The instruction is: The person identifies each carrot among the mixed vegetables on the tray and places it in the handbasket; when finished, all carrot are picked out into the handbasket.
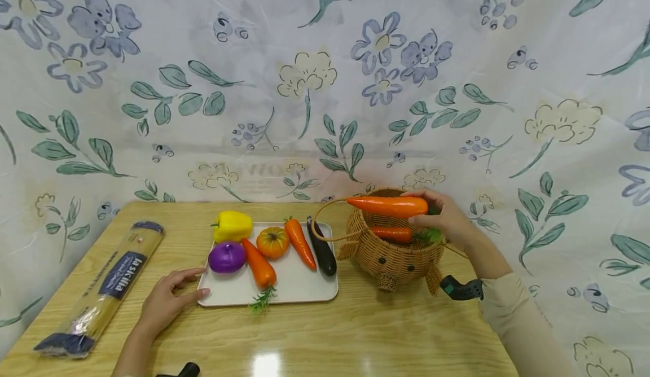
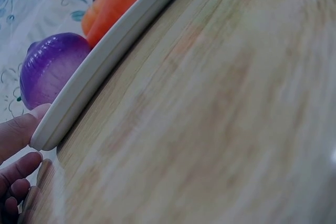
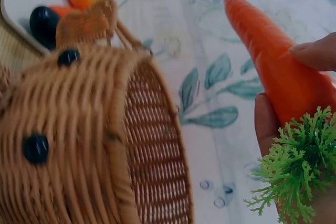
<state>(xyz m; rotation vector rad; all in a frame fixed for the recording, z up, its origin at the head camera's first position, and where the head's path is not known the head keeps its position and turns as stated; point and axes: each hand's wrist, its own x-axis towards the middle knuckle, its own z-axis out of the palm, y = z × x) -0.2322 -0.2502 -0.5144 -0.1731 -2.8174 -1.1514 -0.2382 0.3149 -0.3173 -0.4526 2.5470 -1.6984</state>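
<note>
My right hand [image 1: 447, 219] holds an orange carrot [image 1: 388, 206] near its leafy end, between thumb and fingers. The carrot lies level above a wicker basket [image 1: 376, 261] with an animal face. In the right wrist view, green leaves [image 3: 299, 166] hang below that hand. Another carrot [image 1: 392, 234] is inside the basket. My left hand [image 1: 167, 298] touches the left rim of a white tray [image 1: 299, 293], with its thumb on the edge. On the tray are a yellow pepper [image 1: 233, 226], a purple onion [image 1: 227, 257], a pumpkin [image 1: 272, 242], carrots [image 1: 260, 267] and an eggplant [image 1: 323, 250].
A long pack of pasta [image 1: 109, 286] lies at the left of the wooden table [image 1: 325, 337]. The basket's looped handle [image 1: 316, 219] leans toward the tray's right side. Behind the table hangs a flowered cloth [image 1: 284, 157].
</note>
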